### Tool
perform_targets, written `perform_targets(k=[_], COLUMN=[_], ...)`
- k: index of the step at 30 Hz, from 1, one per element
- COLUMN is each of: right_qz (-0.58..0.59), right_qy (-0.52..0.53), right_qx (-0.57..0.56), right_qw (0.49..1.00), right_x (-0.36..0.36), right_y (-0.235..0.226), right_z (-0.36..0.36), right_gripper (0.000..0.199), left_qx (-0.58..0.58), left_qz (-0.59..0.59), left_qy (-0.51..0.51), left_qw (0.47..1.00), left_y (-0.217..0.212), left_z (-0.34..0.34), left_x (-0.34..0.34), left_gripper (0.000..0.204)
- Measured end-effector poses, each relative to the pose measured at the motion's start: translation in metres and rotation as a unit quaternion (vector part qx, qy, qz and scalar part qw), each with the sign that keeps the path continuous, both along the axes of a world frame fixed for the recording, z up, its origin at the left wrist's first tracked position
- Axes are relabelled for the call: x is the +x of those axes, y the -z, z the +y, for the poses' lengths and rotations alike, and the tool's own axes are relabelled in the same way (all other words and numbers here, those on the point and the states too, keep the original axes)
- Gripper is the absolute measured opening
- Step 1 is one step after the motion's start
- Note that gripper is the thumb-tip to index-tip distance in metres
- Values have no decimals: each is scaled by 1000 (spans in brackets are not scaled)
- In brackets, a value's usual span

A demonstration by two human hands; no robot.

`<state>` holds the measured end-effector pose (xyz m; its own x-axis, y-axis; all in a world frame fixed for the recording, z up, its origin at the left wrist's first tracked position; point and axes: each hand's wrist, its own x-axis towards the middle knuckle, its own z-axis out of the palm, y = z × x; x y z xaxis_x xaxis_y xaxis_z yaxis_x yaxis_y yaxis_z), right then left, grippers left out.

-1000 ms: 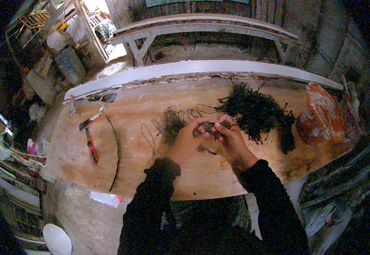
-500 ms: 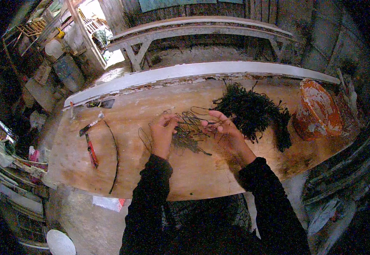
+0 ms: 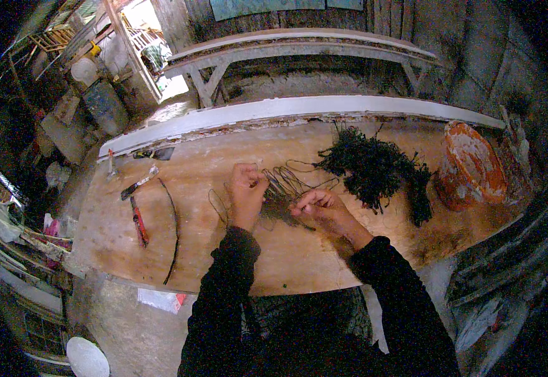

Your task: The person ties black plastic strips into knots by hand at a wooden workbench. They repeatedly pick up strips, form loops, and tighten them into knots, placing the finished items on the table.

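Observation:
A loosely looped tangle of thin dark cord (image 3: 283, 181) stretches between my two hands over the wooden table. My left hand (image 3: 247, 191) is closed, with fingers curled at the left end of the loops, and one loop droops past its wrist. On the right, my right hand (image 3: 323, 210) pinches the cord between thumb and fingers, palm turned partly up. A large dark bundle of short knotted strands (image 3: 371, 164) lies just beyond the right hand. Where exactly each finger meets the cord is too small to make out.
The table (image 3: 211, 264) has a white raised board (image 3: 299, 107) along its far edge. An orange, white-smeared bucket (image 3: 475, 164) lies tipped at the right. At the left lie a red-handled cutter (image 3: 138, 221), a dark tool (image 3: 138, 183) and a curved dark strand (image 3: 174, 232). Behind stands a bench (image 3: 311, 45).
My right hand has moved slightly left and nearer to me, its fingers curling more. My left hand has closed more tightly, and the loops between the hands have spread out.

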<state>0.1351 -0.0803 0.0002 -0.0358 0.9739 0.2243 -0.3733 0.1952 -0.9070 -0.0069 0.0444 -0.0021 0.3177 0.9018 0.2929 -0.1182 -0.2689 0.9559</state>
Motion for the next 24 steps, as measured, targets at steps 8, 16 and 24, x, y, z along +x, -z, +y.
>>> perform_targets(k=[8,16,24], right_qz=[-276,-126,-366], right_qy=[209,397,457], right_qx=[8,-50,68], right_qw=[938,908,808], right_x=[7,1,47], right_y=[-1,-15,39], right_z=[7,18,34], right_gripper=[12,23,20], left_qx=[-60,-21,61], left_qz=[15,58,113], left_qy=[49,366,197], left_qw=[997,929,972], left_y=[-2,1,-11], left_z=[-2,-43,-45], left_x=[-1,6,10], left_gripper=[35,26,11])
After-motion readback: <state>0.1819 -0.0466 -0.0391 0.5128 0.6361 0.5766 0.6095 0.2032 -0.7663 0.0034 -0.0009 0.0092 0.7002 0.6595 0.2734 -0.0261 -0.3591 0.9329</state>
